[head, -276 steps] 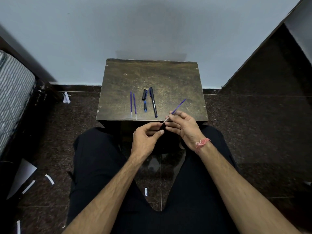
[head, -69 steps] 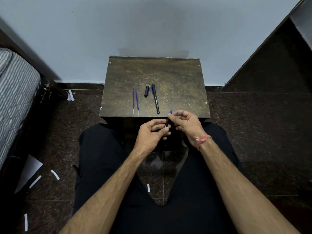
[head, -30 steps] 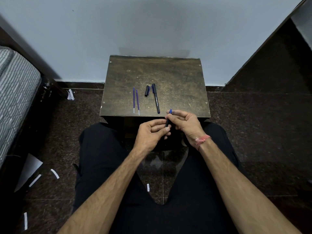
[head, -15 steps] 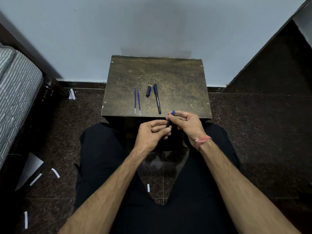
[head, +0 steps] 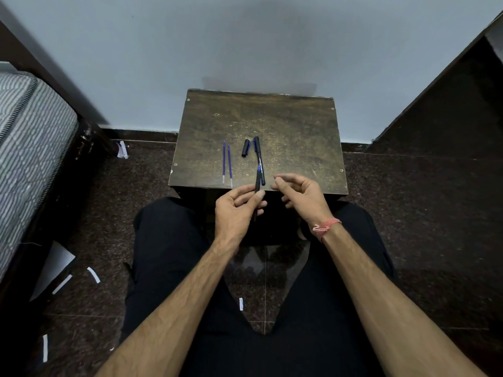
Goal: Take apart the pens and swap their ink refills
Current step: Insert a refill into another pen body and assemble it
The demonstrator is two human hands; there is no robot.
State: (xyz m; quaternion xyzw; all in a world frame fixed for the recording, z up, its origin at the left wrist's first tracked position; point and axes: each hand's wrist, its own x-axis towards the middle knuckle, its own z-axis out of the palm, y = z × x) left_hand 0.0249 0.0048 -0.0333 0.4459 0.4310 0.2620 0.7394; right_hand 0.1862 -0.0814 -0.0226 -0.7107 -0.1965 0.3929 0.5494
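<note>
My left hand (head: 237,210) pinches a dark pen (head: 257,183) between thumb and fingers; the pen stands nearly upright, its blue end pointing away from me over the table's near edge. My right hand (head: 300,194) hovers just right of it, fingers loosely curled and apart, holding nothing. On the small brown table (head: 299,131) lie two blue ink refills (head: 226,163) side by side, a loose black cap (head: 246,148) and a second black pen (head: 258,156) lengthwise.
The table stands against a pale wall (head: 245,36). A striped mattress (head: 24,137) is at the left, a dark panel (head: 449,104) at the right. Paper scraps (head: 92,274) lie on the dark tiled floor. My black-trousered legs sit below the table.
My right hand has let go of the pen and drawn a little to the right. The left hand now holds the pen alone, tilted more upright.
</note>
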